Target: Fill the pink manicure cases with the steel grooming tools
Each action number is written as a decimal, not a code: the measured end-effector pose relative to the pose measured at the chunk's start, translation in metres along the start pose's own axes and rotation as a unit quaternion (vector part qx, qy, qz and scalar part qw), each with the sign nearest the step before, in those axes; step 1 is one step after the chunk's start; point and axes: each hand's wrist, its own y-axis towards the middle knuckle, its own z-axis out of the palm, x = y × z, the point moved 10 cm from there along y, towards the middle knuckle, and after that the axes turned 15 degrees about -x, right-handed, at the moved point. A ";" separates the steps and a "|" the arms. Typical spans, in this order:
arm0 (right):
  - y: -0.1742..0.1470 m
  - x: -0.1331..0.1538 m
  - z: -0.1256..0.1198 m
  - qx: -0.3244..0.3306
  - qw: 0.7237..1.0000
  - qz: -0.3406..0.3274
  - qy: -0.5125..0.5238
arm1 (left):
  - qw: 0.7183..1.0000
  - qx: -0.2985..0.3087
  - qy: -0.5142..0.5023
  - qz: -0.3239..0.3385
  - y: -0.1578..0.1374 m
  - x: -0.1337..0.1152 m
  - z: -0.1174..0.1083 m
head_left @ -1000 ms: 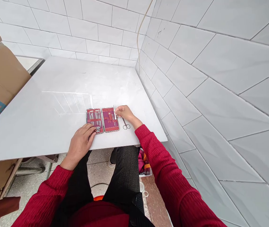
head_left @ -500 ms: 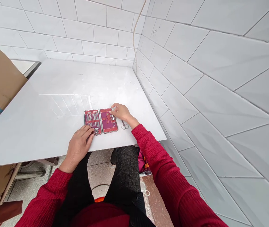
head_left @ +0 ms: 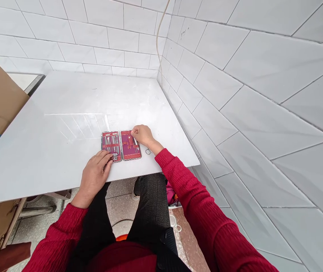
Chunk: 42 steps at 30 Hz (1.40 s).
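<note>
An open manicure case [head_left: 125, 156] lies on the white table, its lining red and purple. Slim metal tools [head_left: 111, 143] stand in a row under a strap in its left half, with a nail clipper [head_left: 115, 156] near the bottom. My left hand [head_left: 95, 172] grips the case's lower left corner, fingers over the edge and thumb beside it. Over the right half's upper right corner, my right hand [head_left: 143, 135] is pinched at a slender silvery tool [head_left: 135, 141]; whether it is held is unclear. Small scissors [head_left: 148, 151] lie right of the case, mostly behind my right wrist.
The white tabletop [head_left: 73, 90] meets tiled walls at the back and right. A cardboard box [head_left: 1, 100] stands at the left. A thin cable [head_left: 157, 37] hangs in the corner. My legs are under the table's front edge.
My right hand has shifted slightly left, its fingers now closer together over the case's corner. My right wrist covers more of the scissors. My left hand keeps its place.
</note>
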 end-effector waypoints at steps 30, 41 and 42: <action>-0.090 -0.007 -0.015 -0.027 0.995 0.013 -0.094 | 0.997 -0.011 0.054 0.053 -0.008 -0.007 -0.017; -0.081 -0.005 -0.018 -0.022 0.994 -0.001 -0.106 | 0.993 -0.003 0.092 0.078 -0.010 -0.015 -0.017; -0.078 -0.004 -0.020 -0.026 0.993 0.002 -0.112 | 0.993 -0.004 0.090 0.076 -0.009 -0.016 -0.017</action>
